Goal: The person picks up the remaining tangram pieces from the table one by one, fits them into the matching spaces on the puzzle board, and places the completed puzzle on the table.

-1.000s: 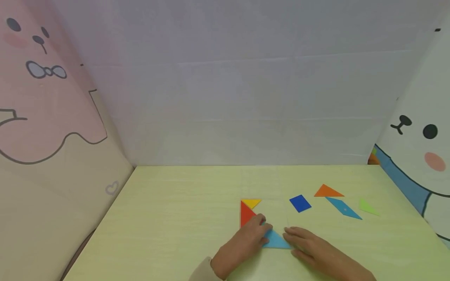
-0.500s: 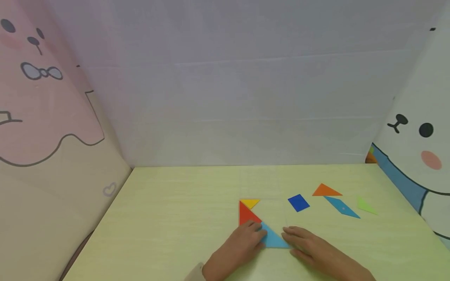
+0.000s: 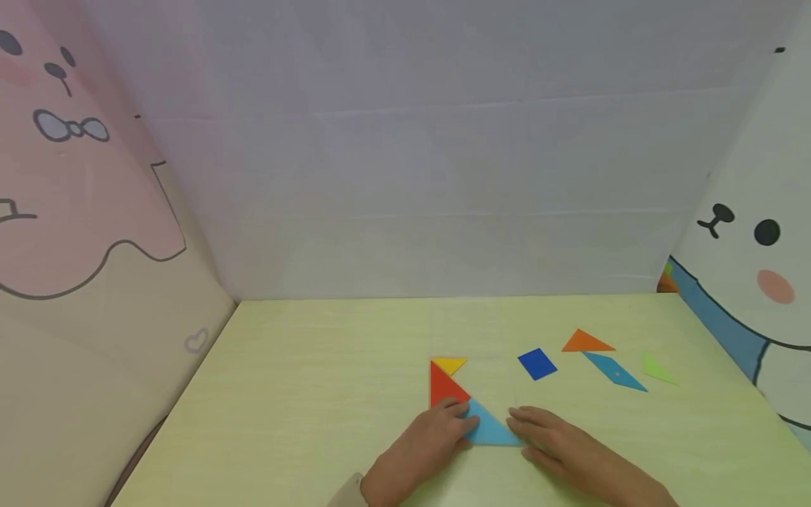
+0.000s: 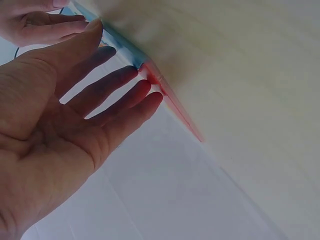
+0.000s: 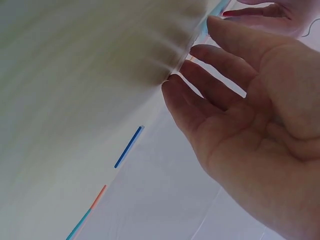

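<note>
My left hand rests its fingertips over the seam between a flat red triangle and a light blue triangle on the table. Part of both pieces is hidden under that hand. In the left wrist view its fingers are spread and loosely extended, tips at the pieces. At the blue triangle's right corner, my right hand lies with fingers extended, tips down at the table in the right wrist view. A small yellow triangle lies along the red triangle's upper edge.
Farther right lie a dark blue square, an orange triangle, a blue parallelogram and a pale green triangle. A plain sheet stands behind the pale yellow table, with cartoon-printed sheets at both sides.
My left hand has drawn back toward the lower left, its fingers gathering closer, and more of the red and light blue triangles shows. My right hand has stayed in place. The head view has shifted slightly.
</note>
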{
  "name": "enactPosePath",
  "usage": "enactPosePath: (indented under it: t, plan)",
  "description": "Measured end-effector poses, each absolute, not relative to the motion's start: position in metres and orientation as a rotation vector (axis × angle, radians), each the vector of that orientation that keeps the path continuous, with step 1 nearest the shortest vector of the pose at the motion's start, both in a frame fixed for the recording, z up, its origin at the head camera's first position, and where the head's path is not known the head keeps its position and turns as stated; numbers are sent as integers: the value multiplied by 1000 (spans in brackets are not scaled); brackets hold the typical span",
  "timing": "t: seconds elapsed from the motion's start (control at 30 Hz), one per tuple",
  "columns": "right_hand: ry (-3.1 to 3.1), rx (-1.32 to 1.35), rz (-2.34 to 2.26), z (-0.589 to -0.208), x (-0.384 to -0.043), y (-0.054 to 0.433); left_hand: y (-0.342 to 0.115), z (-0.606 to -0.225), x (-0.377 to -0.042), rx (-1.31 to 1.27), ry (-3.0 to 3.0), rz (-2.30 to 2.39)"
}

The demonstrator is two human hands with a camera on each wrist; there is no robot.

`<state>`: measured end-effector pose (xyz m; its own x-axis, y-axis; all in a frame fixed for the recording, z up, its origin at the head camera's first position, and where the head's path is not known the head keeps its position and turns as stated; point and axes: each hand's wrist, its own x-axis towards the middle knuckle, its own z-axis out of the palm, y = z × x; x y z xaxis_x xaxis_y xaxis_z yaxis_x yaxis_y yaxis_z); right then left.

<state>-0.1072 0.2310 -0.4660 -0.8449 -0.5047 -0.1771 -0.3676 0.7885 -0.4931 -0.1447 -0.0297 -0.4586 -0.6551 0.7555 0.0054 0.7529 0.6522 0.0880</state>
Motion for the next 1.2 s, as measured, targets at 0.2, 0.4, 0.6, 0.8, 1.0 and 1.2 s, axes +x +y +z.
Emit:
enactPosePath:
  t: [0.2,0.4,0.6,0.8,1.0,1.2]
  plan:
    - [2698,-696,-637,-466,-108,232,-30,-460,-146,1281,2803,55]
    - [2701,-730,-661,-467,-111,232,-31,-461,-146,1255,2798,36]
    - [2704,-730,-666,-466,-115,233,-30,-460,-146,1264,2787,29]
    - [2711,-709,-695,-461,-118,235,-28,-458,-147,1286,2778,39]
    - [2762,-787,-695,-461,-122,236,-30,-459,-147,1365,2800,44]
    - [2830,-810,-706,-461,-127,236,-31,-458,-147,1342,2777,54]
